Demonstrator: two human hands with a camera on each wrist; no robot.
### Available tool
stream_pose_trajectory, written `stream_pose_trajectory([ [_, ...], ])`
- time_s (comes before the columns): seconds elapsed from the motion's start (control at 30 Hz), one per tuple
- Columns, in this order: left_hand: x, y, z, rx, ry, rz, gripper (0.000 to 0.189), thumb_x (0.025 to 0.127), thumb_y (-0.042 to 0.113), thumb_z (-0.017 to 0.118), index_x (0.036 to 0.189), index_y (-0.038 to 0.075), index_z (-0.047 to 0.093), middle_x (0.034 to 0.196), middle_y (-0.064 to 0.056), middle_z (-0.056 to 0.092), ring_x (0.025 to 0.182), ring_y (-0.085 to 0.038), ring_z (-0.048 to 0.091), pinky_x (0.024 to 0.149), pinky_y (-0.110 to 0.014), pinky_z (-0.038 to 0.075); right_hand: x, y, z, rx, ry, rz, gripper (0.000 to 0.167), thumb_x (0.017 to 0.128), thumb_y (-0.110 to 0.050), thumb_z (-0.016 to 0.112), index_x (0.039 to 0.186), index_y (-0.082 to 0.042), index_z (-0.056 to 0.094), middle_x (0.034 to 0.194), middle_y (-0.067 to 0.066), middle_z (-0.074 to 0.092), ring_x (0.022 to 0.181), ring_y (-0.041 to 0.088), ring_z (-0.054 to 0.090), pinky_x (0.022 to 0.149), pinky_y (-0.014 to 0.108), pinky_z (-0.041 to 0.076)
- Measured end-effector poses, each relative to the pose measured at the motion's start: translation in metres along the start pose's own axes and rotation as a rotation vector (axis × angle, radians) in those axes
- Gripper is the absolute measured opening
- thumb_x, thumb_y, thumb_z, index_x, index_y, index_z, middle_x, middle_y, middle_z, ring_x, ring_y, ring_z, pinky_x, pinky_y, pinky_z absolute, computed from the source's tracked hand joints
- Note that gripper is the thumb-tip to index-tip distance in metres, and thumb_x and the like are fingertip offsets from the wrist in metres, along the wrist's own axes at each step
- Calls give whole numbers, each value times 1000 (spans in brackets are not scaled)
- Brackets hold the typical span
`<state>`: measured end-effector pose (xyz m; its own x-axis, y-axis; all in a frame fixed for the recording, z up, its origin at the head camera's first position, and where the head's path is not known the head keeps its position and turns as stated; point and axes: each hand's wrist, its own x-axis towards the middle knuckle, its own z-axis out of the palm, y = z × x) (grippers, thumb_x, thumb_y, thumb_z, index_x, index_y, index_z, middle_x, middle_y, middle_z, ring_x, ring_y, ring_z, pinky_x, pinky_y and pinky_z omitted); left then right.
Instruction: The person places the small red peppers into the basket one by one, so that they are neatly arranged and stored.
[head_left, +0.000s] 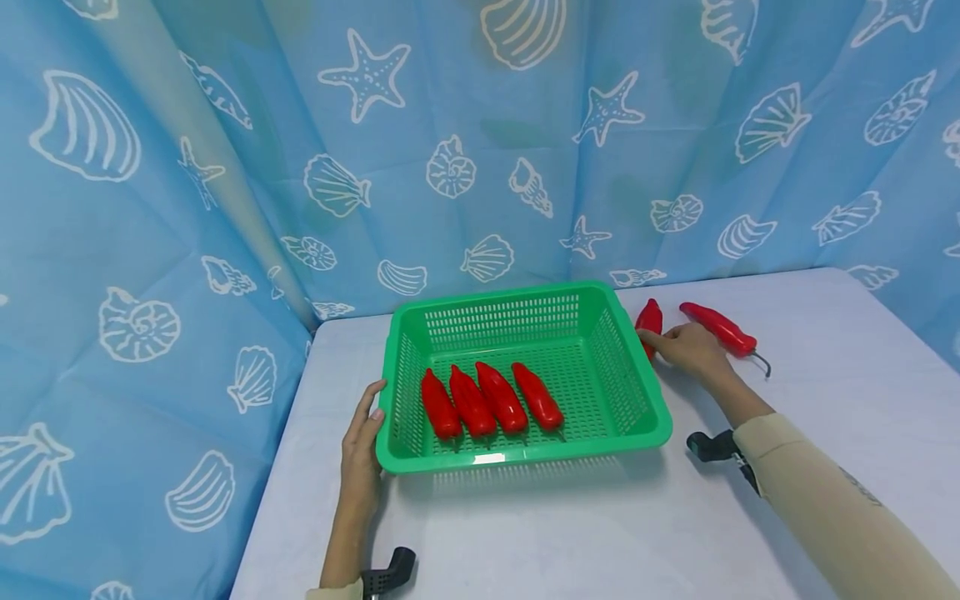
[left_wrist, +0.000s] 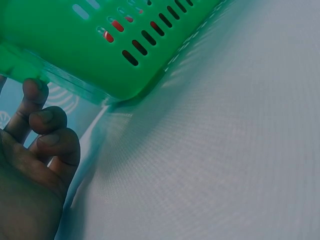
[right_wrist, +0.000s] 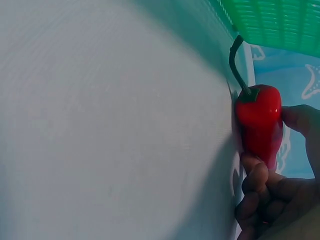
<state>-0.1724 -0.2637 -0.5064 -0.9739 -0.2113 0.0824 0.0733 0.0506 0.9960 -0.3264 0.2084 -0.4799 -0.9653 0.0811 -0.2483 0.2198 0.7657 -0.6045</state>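
A green plastic basket (head_left: 517,461) stands on the white-covered table with several red chili peppers (head_left: 501,400) lying side by side in it. At its left rim is my left hand (head_left: 362,454), thumb and fingertip on the edge; the left wrist view shows the other fingers (left_wrist: 55,142) curled beneath the rim. Just right of the basket, my right hand (head_left: 693,348) holds another red chili pepper (right_wrist: 260,117) between thumb and fingers, its green stem toward the basket. Part of that pepper is hidden by the hand in the head view.
One more red chili pepper (head_left: 720,327) with a dark curved stem lies on the table (head_left: 840,333), right of my right hand. A blue curtain (head_left: 480,150) with white shells and starfish hangs behind the table and along its left side.
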Motion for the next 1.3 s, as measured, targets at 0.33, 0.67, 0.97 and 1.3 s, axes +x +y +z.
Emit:
stream_pose_trajectory([
  [0.33, 0, 1, 2, 3, -10, 9, 40, 104, 46, 44, 143, 39, 51, 131, -1, 57, 79, -18, 62, 68, -28, 52, -5, -2, -4, 1, -5, 50, 76, 89, -46, 70, 131, 14, 48, 109, 23, 59, 94, 36, 56, 70, 35, 49],
  [0.67, -1, 3, 2, 28, -1, 14, 41, 104, 47, 42, 143, 40, 50, 137, 1, 54, 79, -17, 61, 68, -27, 51, -16, 3, -15, 1, -33, 10, 74, 88, -44, 71, 128, 14, 50, 102, 22, 62, 95, 37, 54, 69, 36, 49],
  [0.97, 0, 0, 0, 9, -9, 19, 41, 104, 46, 42, 144, 38, 50, 137, 2, 53, 81, -17, 60, 68, -27, 51, -24, -2, -30, -30, -25, -36, 76, 87, -42, 73, 131, 15, 48, 116, 29, 56, 104, 43, 50, 71, 41, 53],
  [1.3, 0, -1, 1, 0, -16, 27, 40, 105, 44, 43, 144, 38, 50, 132, 1, 56, 82, -18, 60, 68, -28, 51, -31, -7, -39, -25, -28, -24, 74, 87, -41, 73, 130, 13, 49, 128, 32, 46, 111, 46, 44, 75, 43, 54],
])
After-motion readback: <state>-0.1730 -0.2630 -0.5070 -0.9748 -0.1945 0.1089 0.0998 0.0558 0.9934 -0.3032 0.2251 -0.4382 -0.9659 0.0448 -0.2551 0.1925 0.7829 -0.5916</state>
